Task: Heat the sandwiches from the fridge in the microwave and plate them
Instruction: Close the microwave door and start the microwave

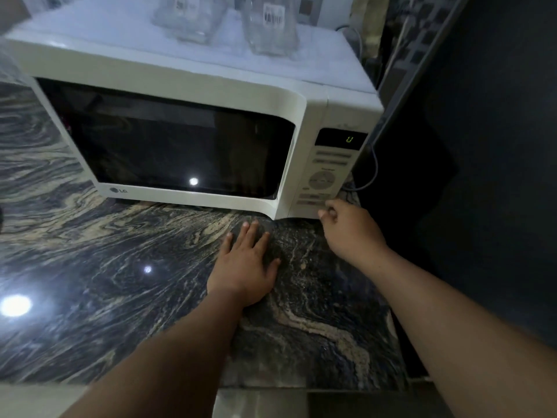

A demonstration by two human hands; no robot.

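While microwave (pixel 180 140) door sits closed, left hand (pixel 247 267) flat on counter (pixel 90 251), right hand (pixel 346 227) fingers curled at buttons.

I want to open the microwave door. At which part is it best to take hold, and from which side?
No handle shows on the microwave door. Its right edge curves out beside the control panel, so the hinge is probably on the left. I would hook fingertips behind that right edge from the right, or try the lowest panel button, where the right hand already is. The left hand rests flat on the counter.
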